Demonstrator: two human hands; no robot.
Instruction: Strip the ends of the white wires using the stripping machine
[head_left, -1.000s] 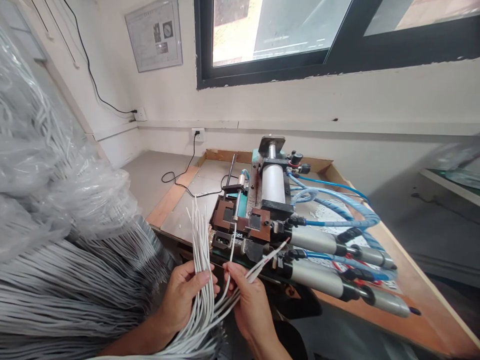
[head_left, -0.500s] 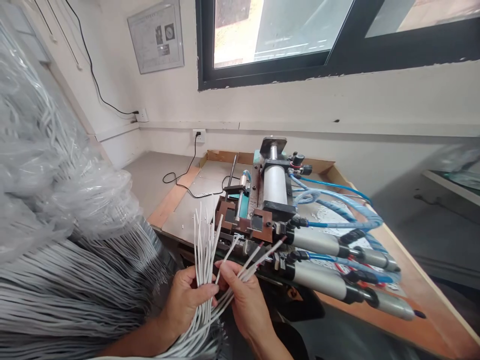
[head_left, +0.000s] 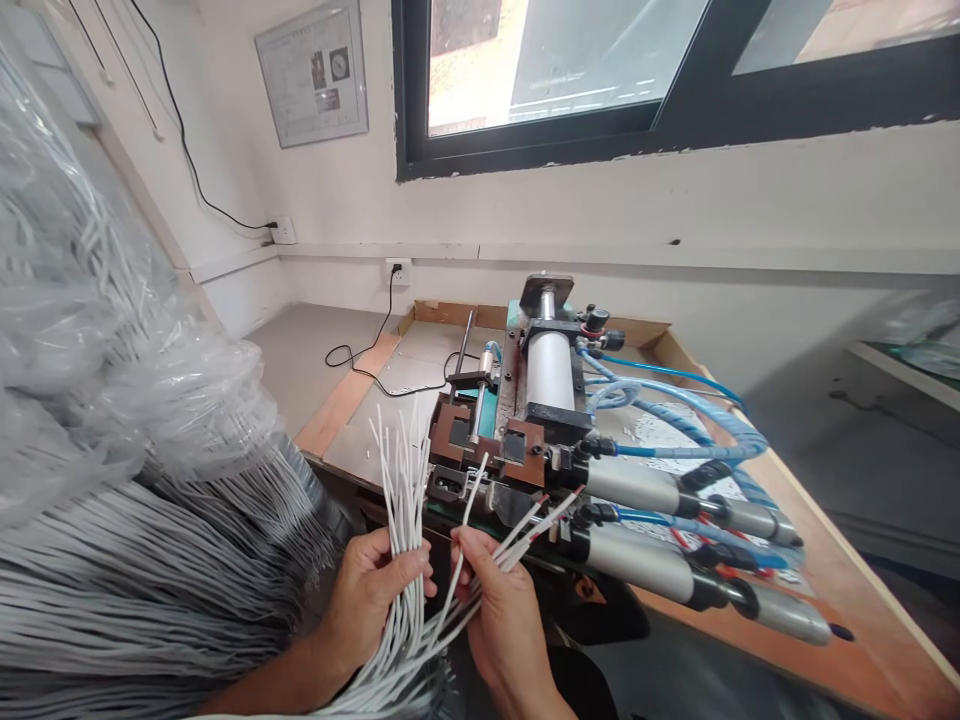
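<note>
A bundle of white cables (head_left: pixel 405 490) stands upright in my left hand (head_left: pixel 379 590), its tips fanned out above the closed fingers. My right hand (head_left: pixel 499 610) pinches a single white cable (head_left: pixel 472 500) between thumb and forefinger, its tip near the jaws of the pneumatic wire-stripping machine (head_left: pixel 487 440). Across the right palm lie several more cables (head_left: pixel 525 535), pointing right, with bare or reddish inner wire showing at their ends. Below the hands the cables run together toward the lower left.
A large mass of grey cables (head_left: pixel 150 590) under clear plastic wrap (head_left: pixel 187 400) fills the left side. Silver air cylinders (head_left: pixel 634 485) and blue hoses (head_left: pixel 690 440) spread right of the machine. White scraps lie on the bench (head_left: pixel 367 410). A black cord (head_left: pixel 360 350) crosses it.
One second ago a cable reached into the machine's jaws. Half a second ago the right hand was beside the left bundle; now it has moved slightly right, with a single cable raised toward the jaws.
</note>
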